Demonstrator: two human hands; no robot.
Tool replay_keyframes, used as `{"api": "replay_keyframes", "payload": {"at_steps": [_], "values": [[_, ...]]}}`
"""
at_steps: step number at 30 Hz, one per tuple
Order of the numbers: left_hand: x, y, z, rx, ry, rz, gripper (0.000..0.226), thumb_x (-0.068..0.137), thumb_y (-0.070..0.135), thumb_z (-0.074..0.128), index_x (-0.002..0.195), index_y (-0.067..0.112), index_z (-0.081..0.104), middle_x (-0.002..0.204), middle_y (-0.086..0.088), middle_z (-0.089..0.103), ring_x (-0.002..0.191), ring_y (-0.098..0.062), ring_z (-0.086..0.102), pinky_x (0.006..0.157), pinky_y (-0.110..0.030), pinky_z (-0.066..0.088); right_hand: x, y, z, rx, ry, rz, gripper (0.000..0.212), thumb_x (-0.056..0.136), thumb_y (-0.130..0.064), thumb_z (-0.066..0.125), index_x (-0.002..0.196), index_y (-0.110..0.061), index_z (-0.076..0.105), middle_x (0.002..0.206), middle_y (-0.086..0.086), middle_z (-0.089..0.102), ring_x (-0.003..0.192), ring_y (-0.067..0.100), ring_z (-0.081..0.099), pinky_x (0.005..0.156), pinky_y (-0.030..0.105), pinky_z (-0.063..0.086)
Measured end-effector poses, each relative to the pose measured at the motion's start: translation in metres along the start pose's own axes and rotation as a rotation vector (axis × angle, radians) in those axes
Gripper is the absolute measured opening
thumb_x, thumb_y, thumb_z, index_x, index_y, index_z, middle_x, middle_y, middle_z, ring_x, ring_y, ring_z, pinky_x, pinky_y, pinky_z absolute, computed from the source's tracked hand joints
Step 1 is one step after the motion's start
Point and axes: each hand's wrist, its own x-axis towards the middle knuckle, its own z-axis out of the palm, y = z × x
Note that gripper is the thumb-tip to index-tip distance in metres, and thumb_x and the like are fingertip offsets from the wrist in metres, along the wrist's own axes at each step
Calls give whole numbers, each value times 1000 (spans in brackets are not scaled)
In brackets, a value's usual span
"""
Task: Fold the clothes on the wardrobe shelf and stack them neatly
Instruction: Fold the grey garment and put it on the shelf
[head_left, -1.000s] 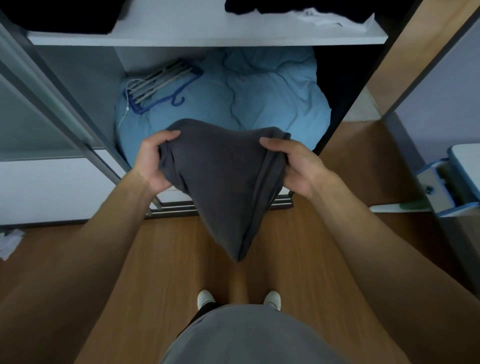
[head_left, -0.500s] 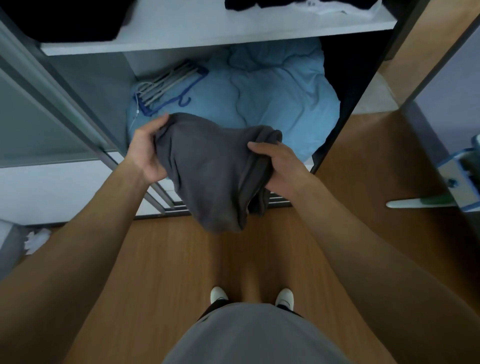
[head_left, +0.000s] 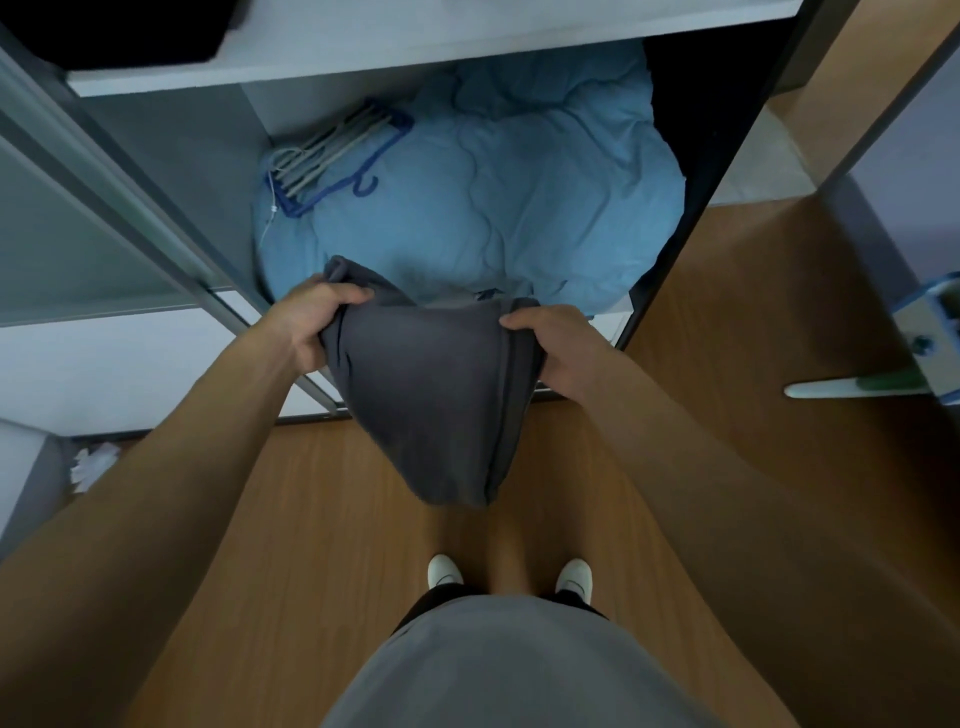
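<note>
A dark grey garment (head_left: 431, 400) hangs folded between both hands in front of the open wardrobe, its lower end drooping to a rounded point above the floor. My left hand (head_left: 317, 327) grips its upper left edge, where a bunch of cloth sticks up above the fingers. My right hand (head_left: 550, 343) grips the upper right edge, where a folded seam runs down the side. The white wardrobe shelf (head_left: 467, 47) runs across the top of the view, with a black pile of clothes (head_left: 119, 26) on its left end.
Below the shelf lies a light blue duvet (head_left: 519, 208) with blue and white hangers (head_left: 332, 156) on it. A sliding door frame (head_left: 130, 208) stands at the left. Wooden floor (head_left: 322, 545) lies underfoot, with white crumpled paper (head_left: 93, 465) at the left and a blue-white object (head_left: 930, 332) at the right.
The hands have spread apart and lowered, stretching the garment's top edge flat again. The view has tilted down, so the shelf sits higher in the frame.
</note>
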Motion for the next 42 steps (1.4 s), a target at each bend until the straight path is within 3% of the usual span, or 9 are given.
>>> {"api": "replay_keyframes", "payload": {"at_steps": [5, 11, 14, 19, 22, 30, 34, 38, 42], "values": [[7, -10, -10, 355, -4, 21, 56, 84, -7, 63, 135, 13, 52, 115, -13, 66, 106, -25, 65, 71, -30, 52, 14, 4, 13, -261, 125, -108, 46, 86, -10, 70, 130, -2, 57, 123, 14, 64, 106, 28, 63, 92, 39, 55], [19, -22, -15, 511, 72, 91, 33, 87, -3, 55, 105, 21, 68, 108, -9, 70, 90, -18, 64, 73, -26, 52, 10, -10, 23, -609, -23, -251, 15, 88, -12, 71, 101, -19, 75, 95, -11, 67, 99, 8, 60, 77, 12, 46], [21, -23, -21, 470, -17, 53, 22, 87, 4, 65, 99, 21, 70, 109, -4, 71, 92, -13, 65, 69, -22, 51, 4, -16, 29, -833, -123, -276, 44, 78, -17, 82, 119, -14, 66, 100, -10, 61, 94, 5, 57, 77, 14, 46], [18, -18, -33, 703, -213, 65, 95, 65, 47, 88, 145, 21, 45, 127, 9, 52, 118, -9, 46, 93, -20, 35, 5, -4, 37, -1318, -10, -486, 42, 80, -3, 72, 120, -5, 59, 119, 13, 61, 107, 24, 57, 79, 26, 41], [16, -15, -30, 952, -213, 157, 110, 60, 43, 93, 150, 17, 36, 142, 2, 49, 131, -19, 45, 103, -27, 35, 9, 0, 39, -1349, 140, -587, 30, 84, -6, 69, 113, -11, 61, 113, 10, 63, 104, 24, 59, 77, 25, 36], [12, 4, -31, 1351, 55, 542, 39, 83, 42, 74, 118, 27, 68, 114, -1, 66, 107, -24, 60, 82, -31, 45, 6, -16, 29, -1431, 267, -852, 24, 89, -29, 71, 109, -17, 67, 110, 7, 53, 102, 25, 55, 78, 33, 44], [17, 15, -44, 1170, 13, 609, 24, 85, 38, 75, 106, 26, 72, 96, 0, 53, 97, -22, 56, 89, -38, 49, 3, -36, 28, -1258, 126, -889, 25, 87, -23, 75, 106, -8, 66, 138, 6, 44, 120, 14, 46, 98, 21, 38], [15, 9, -53, 559, -136, 636, 25, 79, 11, 82, 93, 30, 75, 97, 5, 68, 94, -10, 63, 85, -26, 47, -7, -52, 28, -887, -74, -744, 14, 87, -19, 76, 94, -10, 68, 89, -3, 65, 79, 1, 58, 73, 16, 43], [10, 0, -50, -50, -290, 522, 31, 74, 4, 77, 95, 27, 73, 92, 3, 72, 94, -18, 67, 77, -28, 55, -17, -67, 29, -566, -186, -673, 7, 85, -14, 77, 86, -15, 70, 82, 0, 67, 81, 11, 65, 78, 24, 53]]}}
